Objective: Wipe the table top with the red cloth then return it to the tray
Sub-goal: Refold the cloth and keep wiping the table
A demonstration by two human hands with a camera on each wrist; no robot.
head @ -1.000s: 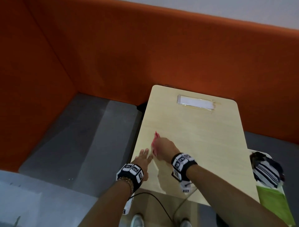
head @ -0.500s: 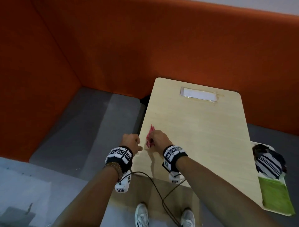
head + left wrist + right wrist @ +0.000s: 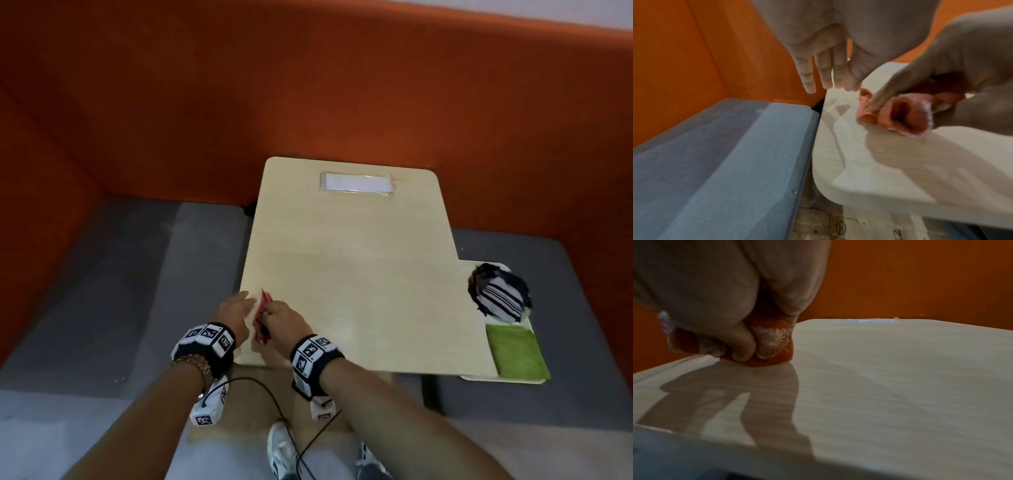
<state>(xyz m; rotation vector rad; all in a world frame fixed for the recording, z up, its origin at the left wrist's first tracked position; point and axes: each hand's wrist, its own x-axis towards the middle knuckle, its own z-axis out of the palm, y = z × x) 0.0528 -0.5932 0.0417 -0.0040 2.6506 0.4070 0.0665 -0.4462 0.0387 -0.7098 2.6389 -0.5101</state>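
The red cloth [image 3: 263,317] is bunched up near the front left corner of the light wooden table top [image 3: 359,274]. My right hand [image 3: 279,318] grips the cloth [image 3: 768,344] with curled fingers and holds it against the wood. In the left wrist view the cloth [image 3: 902,113] shows as a rolled fold under those fingers. My left hand [image 3: 236,310] hovers at the table's left edge with straight fingers [image 3: 826,71], just beside the cloth and holding nothing. The white tray [image 3: 479,377] lies at the table's right, partly under its edge.
On the tray lie a striped black-and-white cloth [image 3: 500,296] and a green cloth [image 3: 513,349]. A clear label holder [image 3: 356,183] sits at the table's far end. Orange padded walls [image 3: 308,85] enclose grey bench seats [image 3: 120,291]. Cables hang below my wrists.
My left hand went from flat to curled and now has straight fingers again beside the cloth. The right hand keeps its grip on the cloth near the front left corner.
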